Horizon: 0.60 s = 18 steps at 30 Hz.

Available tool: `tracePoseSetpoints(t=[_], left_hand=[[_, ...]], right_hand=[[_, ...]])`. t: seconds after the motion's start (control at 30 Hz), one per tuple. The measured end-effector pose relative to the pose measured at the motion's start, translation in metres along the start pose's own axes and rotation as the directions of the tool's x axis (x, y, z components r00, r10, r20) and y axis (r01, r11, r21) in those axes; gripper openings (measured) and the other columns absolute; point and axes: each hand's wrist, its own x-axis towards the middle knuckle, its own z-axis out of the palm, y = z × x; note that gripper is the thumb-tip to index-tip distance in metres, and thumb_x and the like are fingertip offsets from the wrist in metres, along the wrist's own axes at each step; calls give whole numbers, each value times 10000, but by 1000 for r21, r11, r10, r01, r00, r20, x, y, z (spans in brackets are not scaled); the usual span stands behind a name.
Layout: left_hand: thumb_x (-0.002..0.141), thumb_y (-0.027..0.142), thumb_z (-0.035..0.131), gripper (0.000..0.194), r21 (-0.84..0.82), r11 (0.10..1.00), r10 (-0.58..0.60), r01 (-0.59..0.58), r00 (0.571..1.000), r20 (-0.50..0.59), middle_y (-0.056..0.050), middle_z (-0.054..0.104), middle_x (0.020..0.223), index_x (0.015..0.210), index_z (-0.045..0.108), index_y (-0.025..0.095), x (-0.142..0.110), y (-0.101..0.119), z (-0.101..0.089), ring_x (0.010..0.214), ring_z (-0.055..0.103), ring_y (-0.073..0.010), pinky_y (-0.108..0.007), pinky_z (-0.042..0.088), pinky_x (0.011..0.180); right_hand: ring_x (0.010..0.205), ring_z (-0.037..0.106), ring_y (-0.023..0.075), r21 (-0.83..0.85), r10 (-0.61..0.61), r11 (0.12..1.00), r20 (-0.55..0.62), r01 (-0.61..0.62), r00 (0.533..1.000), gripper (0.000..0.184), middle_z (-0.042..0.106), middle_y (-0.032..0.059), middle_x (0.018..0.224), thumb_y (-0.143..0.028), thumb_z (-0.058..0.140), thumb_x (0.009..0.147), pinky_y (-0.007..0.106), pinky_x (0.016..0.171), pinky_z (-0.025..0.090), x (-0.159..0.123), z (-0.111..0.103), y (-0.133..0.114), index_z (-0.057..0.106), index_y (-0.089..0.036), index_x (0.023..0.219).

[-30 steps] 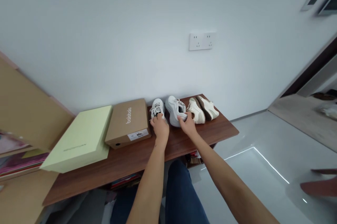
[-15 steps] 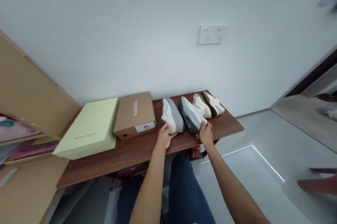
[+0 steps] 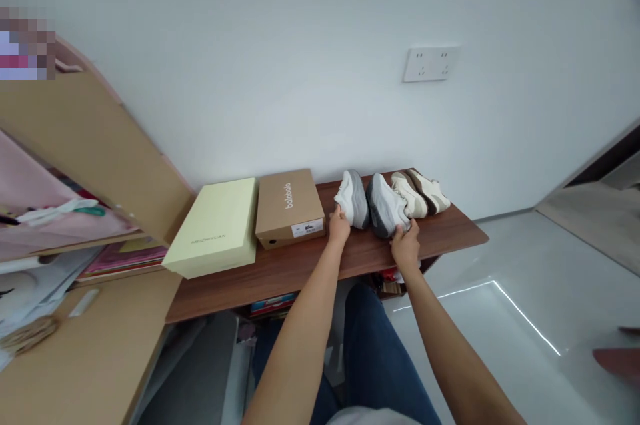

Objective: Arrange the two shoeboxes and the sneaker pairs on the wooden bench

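Two white-and-grey sneakers rest side by side on the brown wooden shelf top (image 3: pixel 295 278), tilted so that their soles partly face each other. My left hand (image 3: pixel 340 225) has its fingers closed on the near end of the left sneaker (image 3: pixel 353 200). My right hand (image 3: pixel 406 245) grips the near end of the right sneaker (image 3: pixel 387 202), whose dark grey sole shows. Some fingertips are hidden behind the shoes. Just right of them lies a pair of cream shoes (image 3: pixel 410 195) with brown soles, close against the right sneaker.
A brown shoebox (image 3: pixel 287 202) stands left of the sneakers, beside a pale yellow box (image 3: pixel 217 218). The white wall with a socket plate (image 3: pixel 431 64) rises behind the shelf. A light wooden desk (image 3: pixel 105 345) adjoins on the left. My knees are below the shelf's front edge.
My view has turned left, so everything sits further right in it. The left sneaker has shifted back towards the wall, with my left hand still at its near end. Both hands keep hold.
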Motion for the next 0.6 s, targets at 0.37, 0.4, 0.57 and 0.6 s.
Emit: tracePoseSetpoints(t=[0.37, 0.4, 0.57, 0.6], left_hand=[[931, 501, 453, 700, 313, 925, 352, -214, 791, -500, -207, 300, 1541, 1511, 241, 171, -69, -31, -160, 1457, 279, -256, -429, 249, 1179], [940, 524, 415, 682, 296, 942, 296, -157, 806, -513, -212, 316, 1536, 1498, 269, 159, -58, -28, -170, 1456, 285, -254, -417, 238, 1183], [944, 600, 296, 652, 222, 974, 147, -49, 880, -452, -202, 456, 1467, 1369, 473, 138, -14, -16, -186, 1420, 366, -244, -347, 240, 1173], [938, 608, 308, 647, 226, 973, 149, -50, 882, -447, -197, 477, 1449, 1357, 489, 148, -12, -14, -186, 1409, 384, -246, -347, 247, 1169]], right_hand=[[1078, 625, 240, 526, -351, 830, 235, 185, 906, 649, 616, 161, 1240, -492, 537, 868, 374, 924, 508, -67, 65, -98, 398, -166, 1412], [1171, 588, 256, 532, -373, 826, 262, 190, 890, 668, 580, 177, 1309, -489, 554, 857, 393, 982, 480, -70, 81, -112, 403, -152, 1414], [1332, 480, 253, 474, -340, 869, 366, 141, 866, 553, 554, 111, 1392, -426, 555, 855, 441, 1130, 352, -62, 128, -139, 504, -211, 1362], [1316, 498, 239, 482, -308, 871, 386, 95, 870, 515, 573, 86, 1375, -417, 537, 864, 435, 1125, 362, -58, 130, -137, 525, -237, 1347]])
